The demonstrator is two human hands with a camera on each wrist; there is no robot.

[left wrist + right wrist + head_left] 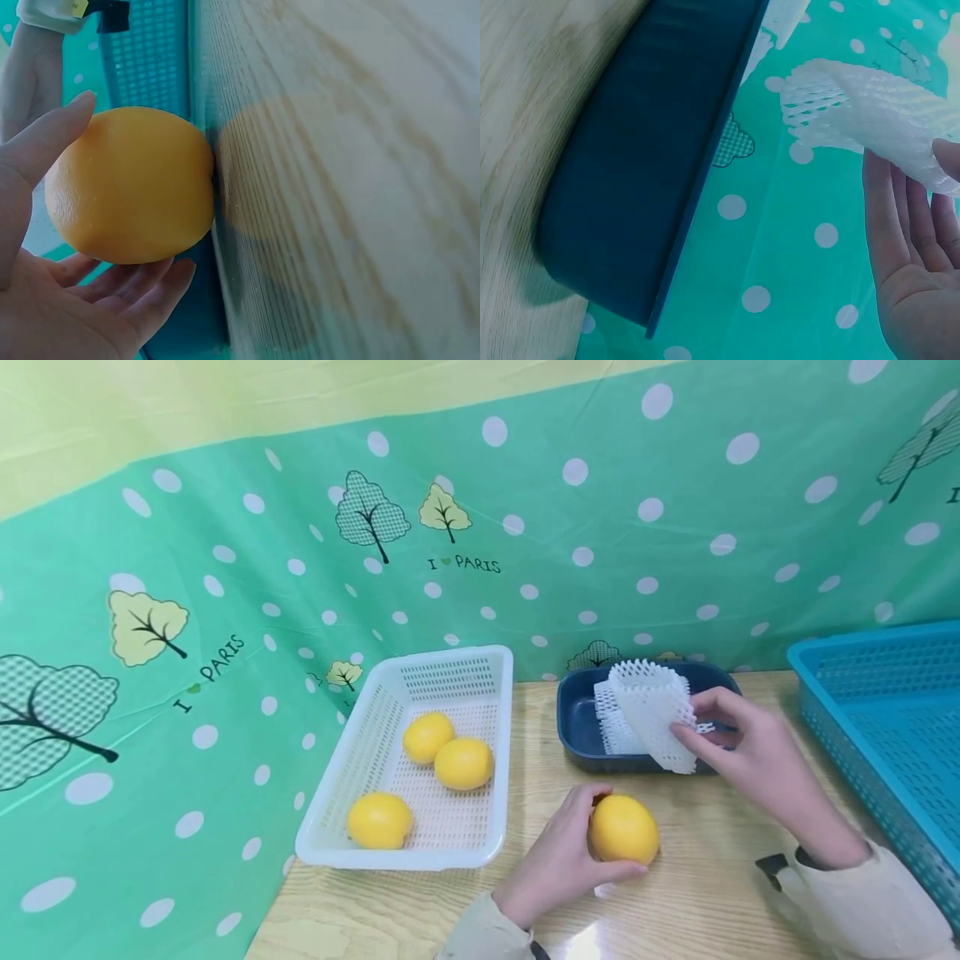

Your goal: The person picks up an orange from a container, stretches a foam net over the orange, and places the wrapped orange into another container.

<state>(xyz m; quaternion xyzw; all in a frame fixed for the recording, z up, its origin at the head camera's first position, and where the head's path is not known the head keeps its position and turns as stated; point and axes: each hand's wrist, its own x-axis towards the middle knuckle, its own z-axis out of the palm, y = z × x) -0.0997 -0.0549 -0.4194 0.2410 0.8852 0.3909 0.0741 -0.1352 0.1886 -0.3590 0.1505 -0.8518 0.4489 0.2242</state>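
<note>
My left hand (pixel 558 852) curls its thumb and fingers round a round yellow-orange fruit (pixel 625 831), which rests on the wooden table; the left wrist view shows the fruit (pixel 135 184) with a smooth skin. Between thumb and fingertips, my right hand (pixel 757 752) pinches a white foam net sleeve (pixel 656 714) over the dark blue tub (pixel 630 764). More white foam netting (pixel 611 727) lies in that tub, partly behind the held piece. Seen from the right wrist, the sleeve (pixel 855 105) hangs clear of the tub's wall.
A white basket (pixel 397 858) with three yellow fruits (pixel 463 764) stands on the left of the table (pixel 360 910). At the right edge is a larger blue basket (pixel 847 735). Green dotted cloth (pixel 525 610) rises behind everything.
</note>
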